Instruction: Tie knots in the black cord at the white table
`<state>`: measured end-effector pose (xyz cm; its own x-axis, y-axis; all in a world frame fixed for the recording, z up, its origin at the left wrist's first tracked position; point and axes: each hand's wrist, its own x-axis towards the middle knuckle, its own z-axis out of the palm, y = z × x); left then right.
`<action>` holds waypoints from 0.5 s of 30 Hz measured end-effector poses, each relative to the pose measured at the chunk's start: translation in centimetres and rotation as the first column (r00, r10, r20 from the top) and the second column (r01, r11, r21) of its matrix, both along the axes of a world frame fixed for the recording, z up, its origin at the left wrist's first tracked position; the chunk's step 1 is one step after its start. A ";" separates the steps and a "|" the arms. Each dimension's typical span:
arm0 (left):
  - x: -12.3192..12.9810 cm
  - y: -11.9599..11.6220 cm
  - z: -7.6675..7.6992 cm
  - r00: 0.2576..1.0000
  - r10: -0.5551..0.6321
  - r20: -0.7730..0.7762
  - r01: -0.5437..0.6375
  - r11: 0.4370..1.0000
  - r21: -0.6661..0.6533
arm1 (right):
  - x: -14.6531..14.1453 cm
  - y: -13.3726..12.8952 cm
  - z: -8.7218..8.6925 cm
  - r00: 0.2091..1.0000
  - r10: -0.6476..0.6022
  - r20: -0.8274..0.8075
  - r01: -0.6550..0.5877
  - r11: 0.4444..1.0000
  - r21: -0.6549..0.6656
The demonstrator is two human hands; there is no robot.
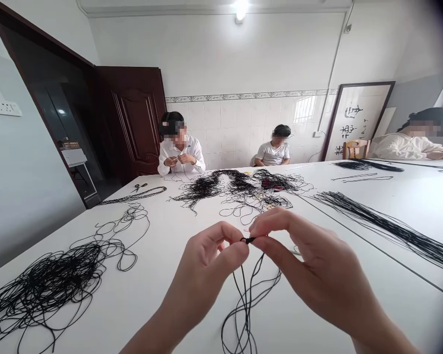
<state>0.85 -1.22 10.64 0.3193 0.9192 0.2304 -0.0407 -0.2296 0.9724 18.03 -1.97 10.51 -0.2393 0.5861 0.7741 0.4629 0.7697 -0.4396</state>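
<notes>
The left hand (203,275) and right hand (310,265) each have a closed pinch grip on a black cord end (248,240), held at the centre above the white worktop (140,314); loose black strands (245,309) hang toward 6 o'clock; a tangled black cord heap (47,285) lies at 8 o'clock; a straight cord bundle (395,231) lies at 3 o'clock; more tangled cord (236,189) lies at 12 o'clock; scissors (140,187) lie at 10 o'clock.

White walls rise above a band of white tiles (236,123) with a patterned border. A ceiling light (239,10) glows overhead. A dark wooden door (136,118) stands open beside a dark glass panel (55,113). A framed calligraphy panel (354,118) leans against the far wall behind a wooden chair (356,148).
</notes>
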 end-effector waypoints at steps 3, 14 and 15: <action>0.1 -0.2 0.0 1.000 0.015 -0.009 -0.015 1.000 0.008 | 0.0 0.1 -0.1 1.000 -0.009 0.021 0.009 1.000 0.007; -0.1 -0.4 -0.1 0.999 0.001 -0.044 0.001 0.998 0.056 | -0.1 0.4 -0.3 0.994 0.030 0.106 -0.045 0.989 0.139; -0.2 -0.4 -0.1 0.999 -0.003 -0.045 0.005 0.998 0.059 | -0.2 0.4 -0.2 0.993 0.039 0.116 -0.057 0.986 0.157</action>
<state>0.66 -1.67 10.54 0.3340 0.9030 0.2702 0.0015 -0.2871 0.9579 17.84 -1.55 10.34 -0.3545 0.4427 0.8237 0.4632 0.8483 -0.2566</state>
